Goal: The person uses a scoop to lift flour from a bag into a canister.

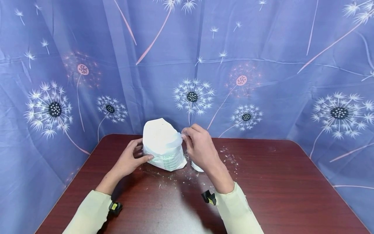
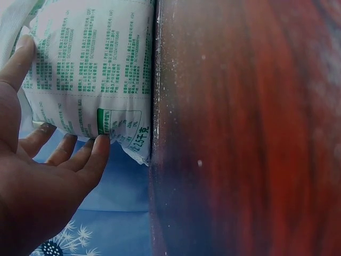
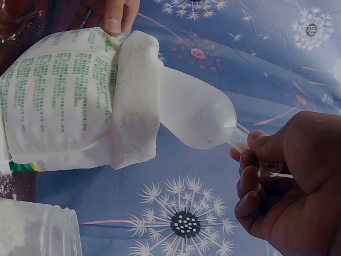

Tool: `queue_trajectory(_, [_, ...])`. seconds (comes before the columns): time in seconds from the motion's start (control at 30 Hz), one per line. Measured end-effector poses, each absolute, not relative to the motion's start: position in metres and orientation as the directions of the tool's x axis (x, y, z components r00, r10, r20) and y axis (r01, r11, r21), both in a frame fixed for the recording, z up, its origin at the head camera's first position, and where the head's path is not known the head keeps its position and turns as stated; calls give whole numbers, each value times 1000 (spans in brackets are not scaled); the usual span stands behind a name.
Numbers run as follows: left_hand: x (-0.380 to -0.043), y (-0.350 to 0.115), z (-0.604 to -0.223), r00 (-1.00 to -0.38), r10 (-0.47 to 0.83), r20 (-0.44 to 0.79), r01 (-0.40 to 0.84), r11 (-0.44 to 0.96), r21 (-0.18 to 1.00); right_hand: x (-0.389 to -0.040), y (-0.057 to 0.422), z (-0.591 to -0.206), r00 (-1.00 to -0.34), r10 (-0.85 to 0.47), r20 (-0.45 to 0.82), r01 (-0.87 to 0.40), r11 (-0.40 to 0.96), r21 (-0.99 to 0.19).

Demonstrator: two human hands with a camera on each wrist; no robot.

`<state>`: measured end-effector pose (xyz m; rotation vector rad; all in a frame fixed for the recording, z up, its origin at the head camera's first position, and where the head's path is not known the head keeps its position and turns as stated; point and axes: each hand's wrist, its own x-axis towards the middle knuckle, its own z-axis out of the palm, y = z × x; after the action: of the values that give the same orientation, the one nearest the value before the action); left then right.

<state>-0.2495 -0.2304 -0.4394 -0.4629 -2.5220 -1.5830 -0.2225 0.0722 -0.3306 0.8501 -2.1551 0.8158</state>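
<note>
A white bag point(image 1: 168, 161) with green print stands at the table's back, its top rolled down and open. Pale powder point(image 1: 159, 135) shows in its mouth. My left hand point(image 1: 130, 159) grips the bag's left side, thumb on the printed front, fingers point(image 2: 98, 146) along the side. In the right wrist view the left thumb point(image 3: 113, 24) presses near the folded rim. My right hand point(image 1: 200, 146) pinches the handle of a clear plastic scoop point(image 3: 200, 114). The scoop's bowl reaches into the bag's mouth, its front part hidden by the rim.
A clear plastic jar point(image 3: 58, 229) with white powder inside stands right of the bag, mostly hidden behind my right hand in the head view. White powder is scattered over the dark red table point(image 1: 280, 188). A blue dandelion-print curtain point(image 1: 271, 97) hangs behind the table's far edge.
</note>
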Motion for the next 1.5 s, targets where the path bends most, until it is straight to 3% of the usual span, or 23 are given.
queue_trajectory(0.5, [-250,-231,-438,-945,187,270,324,400,857,-225,61,-337,-585,-336,738,-727,620,-295])
queue_trajectory(1.5, [-251,-231,-441,-941,186,281,334,403,852,-230,44,-349,-562,-352,748,-726,643,-243])
